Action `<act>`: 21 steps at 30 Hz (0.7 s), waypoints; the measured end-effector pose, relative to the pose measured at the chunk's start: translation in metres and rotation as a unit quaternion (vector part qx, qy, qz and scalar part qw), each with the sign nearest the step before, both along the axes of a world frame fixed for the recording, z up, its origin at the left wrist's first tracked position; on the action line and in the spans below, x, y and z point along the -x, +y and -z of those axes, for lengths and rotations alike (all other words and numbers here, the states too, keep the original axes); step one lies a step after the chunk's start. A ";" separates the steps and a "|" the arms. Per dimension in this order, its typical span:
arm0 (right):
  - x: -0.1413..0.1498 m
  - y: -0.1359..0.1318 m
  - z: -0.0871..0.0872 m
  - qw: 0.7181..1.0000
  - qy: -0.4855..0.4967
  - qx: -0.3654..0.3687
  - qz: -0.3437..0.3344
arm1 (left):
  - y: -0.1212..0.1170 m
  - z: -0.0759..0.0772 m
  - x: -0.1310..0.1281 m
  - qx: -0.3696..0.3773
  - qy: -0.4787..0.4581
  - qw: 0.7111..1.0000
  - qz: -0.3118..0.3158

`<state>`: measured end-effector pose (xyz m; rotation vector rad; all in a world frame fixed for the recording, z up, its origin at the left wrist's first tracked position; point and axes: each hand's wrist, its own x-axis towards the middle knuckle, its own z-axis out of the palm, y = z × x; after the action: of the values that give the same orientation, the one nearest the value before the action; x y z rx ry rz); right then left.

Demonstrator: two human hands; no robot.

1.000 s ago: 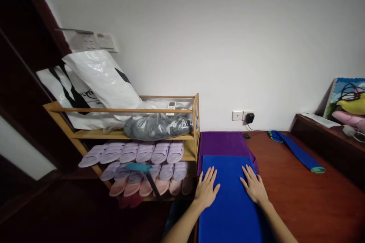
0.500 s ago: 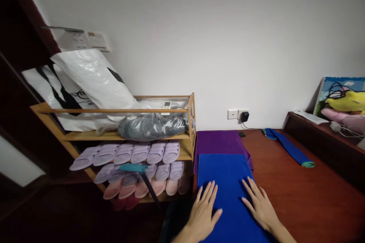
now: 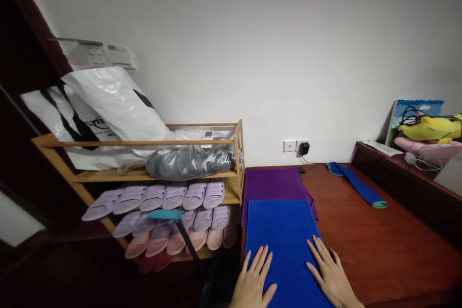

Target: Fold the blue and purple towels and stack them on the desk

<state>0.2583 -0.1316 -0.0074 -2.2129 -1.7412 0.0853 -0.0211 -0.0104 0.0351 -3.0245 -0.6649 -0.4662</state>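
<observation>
A blue towel lies flat along the left edge of a reddish wooden table, overlapping a purple towel behind it. My left hand rests flat on the blue towel's near left part, fingers stretched and slightly apart. On the towel's near right edge my right hand lies flat too, fingers spread. Neither hand holds anything.
A folded blue strip with a green end lies at the table's back right. A wooden rack on the left holds several slippers, a grey bagged bundle and white bags. A wall socket with a plugged charger and a raised shelf with toys are behind.
Both hands have slid along the blue towel toward me, from its middle to its near end. The view has shifted slightly.
</observation>
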 end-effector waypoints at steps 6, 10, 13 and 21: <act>-0.011 0.000 -0.016 1.000 0.001 -0.014 0.003 | -0.011 0.014 0.007 -0.027 0.006 1.000 0.003; -0.037 0.037 -0.037 0.995 0.048 -0.044 0.072 | -0.013 0.025 0.010 -0.051 0.015 0.999 -0.005; -0.053 0.067 -0.032 0.990 0.095 -0.035 0.099 | -0.008 0.035 0.009 -0.089 0.007 0.996 -0.001; -0.083 0.086 -0.017 0.997 0.018 -0.020 0.070 | 0.003 0.063 0.005 -0.171 -0.050 0.984 -0.022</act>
<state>0.3410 -0.0457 0.0092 -2.2825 -1.5515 0.0564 -0.0265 -0.0070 -0.0283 -2.6744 -0.5842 -0.6590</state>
